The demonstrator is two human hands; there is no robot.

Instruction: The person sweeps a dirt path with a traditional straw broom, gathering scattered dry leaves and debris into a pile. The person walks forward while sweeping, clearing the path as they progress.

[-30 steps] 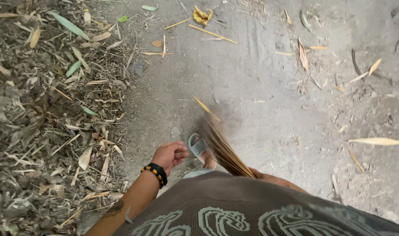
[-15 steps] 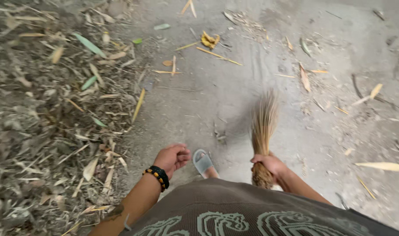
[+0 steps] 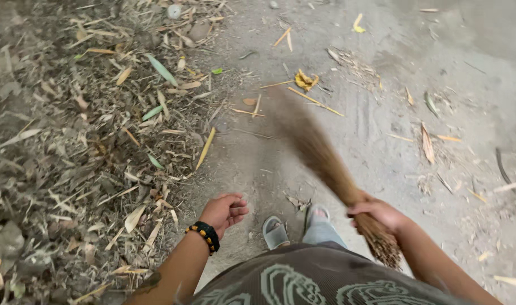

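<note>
**Mid-sweep across the dirt ground**

The bare dirt ground (image 3: 382, 141) fills the right side; a thick heap of dry leaves and twigs (image 3: 71, 152) covers its left edge. A bundled twig broom (image 3: 326, 164), blurred with motion, slants from the lower right toward the ground's middle. The right hand (image 3: 376, 213) is wrapped tight around its bound end. The left hand (image 3: 224, 210), wearing a beaded bracelet (image 3: 204, 234), hangs empty with fingers loosely curled. Judged from this, a stroke is under way; scattered yellow leaves (image 3: 306, 79) near the top edge would call for a longer reach leftward.
</note>
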